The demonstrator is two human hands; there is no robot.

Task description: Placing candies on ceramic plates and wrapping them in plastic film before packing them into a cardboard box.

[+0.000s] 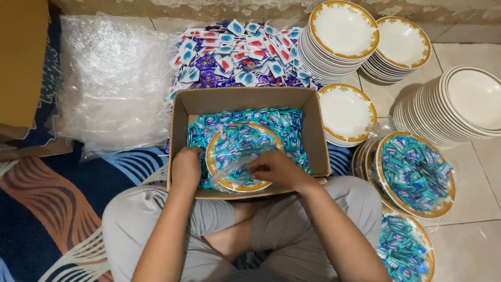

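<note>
Crossed legs (245, 230) up close; the left hand (186, 168) grips the gold-rimmed plate (229, 183) in the cardboard box (180, 112), while the right hand (276, 168) pinches clear wrap (237, 166) over teal candy packets (237, 141). Looks like mid-wrapping, so next calls for pulling the film snug.

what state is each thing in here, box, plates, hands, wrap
cardboard box: open, full of teal sachets
plate in box: filled, partly in clear wrap
left hand: gripping the plate rim
right hand: pinching the wrap
plates at right: filled, wrapped
gold-rimmed stacks: empty
</note>
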